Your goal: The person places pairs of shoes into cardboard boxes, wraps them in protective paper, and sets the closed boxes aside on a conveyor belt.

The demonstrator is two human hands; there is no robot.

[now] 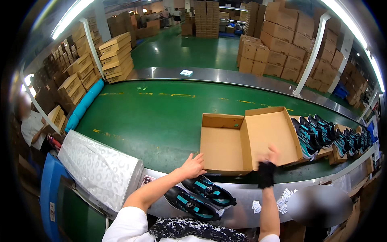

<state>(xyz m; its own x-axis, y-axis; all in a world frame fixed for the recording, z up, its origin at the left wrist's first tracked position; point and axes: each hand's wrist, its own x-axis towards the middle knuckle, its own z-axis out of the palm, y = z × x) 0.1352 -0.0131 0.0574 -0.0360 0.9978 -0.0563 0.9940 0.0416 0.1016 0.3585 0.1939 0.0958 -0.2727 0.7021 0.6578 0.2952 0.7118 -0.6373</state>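
Open brown cardboard shoebox (225,147) with its hinged lid (272,135) flipped flat to the right sits at the near edge of the green conveyor belt (153,117). Box empty, tray part left, lid part right.

Left hand (192,166) rests on the near left corner of the box tray, fingers spread and loosely extended, touching the cardboard wall, not wrapped round anything. Right hand (271,155), with a black wrist wrap (266,174), is against the near edge of the lid; fingers are partly curled on the cardboard, but whether it actually grips the edge cannot be told.

Pair of black sneakers with teal accents (199,196) lies on the grey metal ledge (242,201) just below the belt's near edge, soles toward the person, just beside the left forearm, not held.

Right of the box, along the belt's near right edge, a row of similar black and teal sneakers (312,135) sits on more open cardboard boxes, touching the lid's right side. White patterned tissue paper stack (98,167) at the near left corner. Small white paper tags (282,198) scattered on the ledge near the right forearm. Stacked brown cartons (282,40) beyond the far edge of the belt. Another person in a white top (32,127) stands far left.
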